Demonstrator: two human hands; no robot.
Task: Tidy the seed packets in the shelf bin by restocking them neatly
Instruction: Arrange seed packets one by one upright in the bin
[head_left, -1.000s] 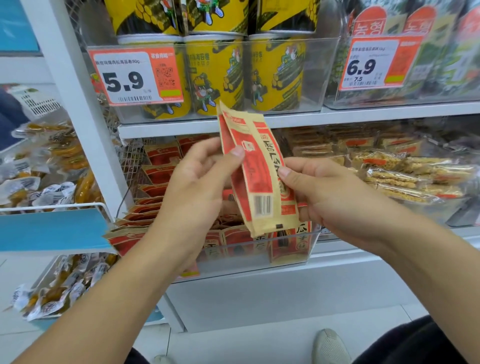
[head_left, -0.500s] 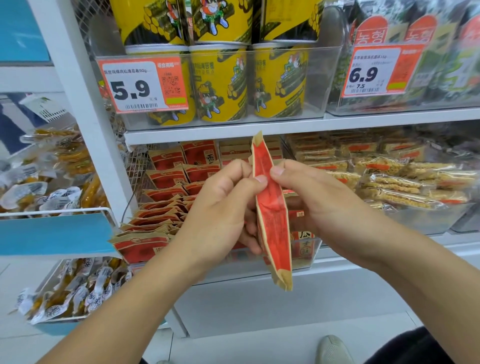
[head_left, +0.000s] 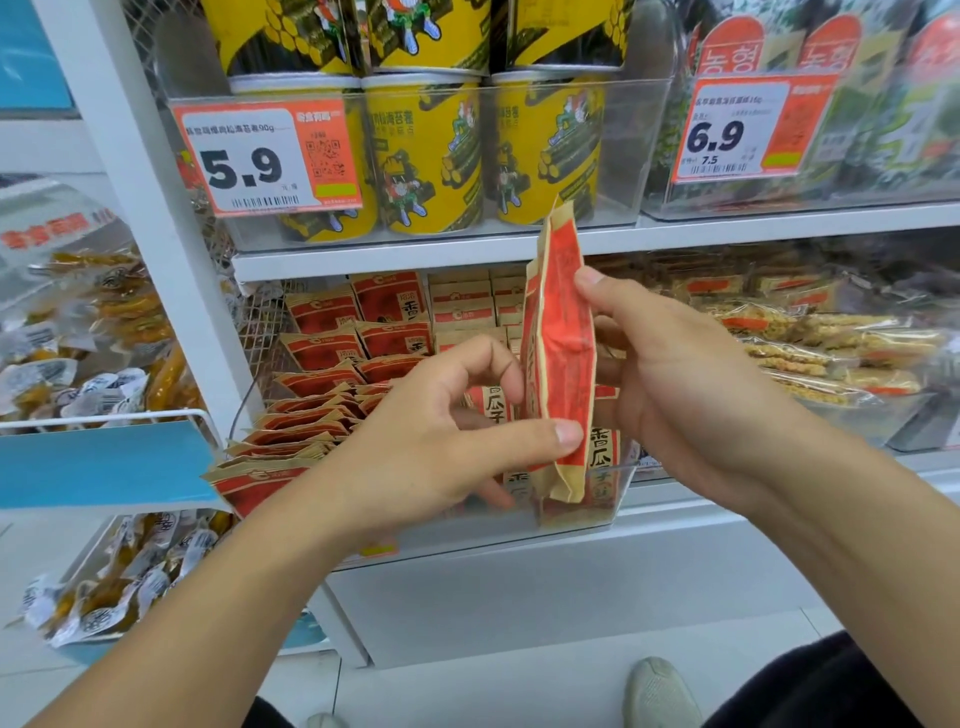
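Nearest you, your left hand (head_left: 436, 447) and right hand (head_left: 691, 384) meet in front of the clear shelf bin (head_left: 597, 512). Your left thumb presses the lower part of a red seed packet (head_left: 563, 364); your right grip pinches its upper edge from the right. The packet stands on end, long axis vertical, edge toward you, above the bin's right end. Behind, packets in rows (head_left: 332, 400) fill the bin; yellow tubs (head_left: 426, 150) sit on the shelf above.

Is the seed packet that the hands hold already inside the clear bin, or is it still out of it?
Out. The seed packet stands upright, edge-on, in front of the clear bin, held by the left hand and the right hand.
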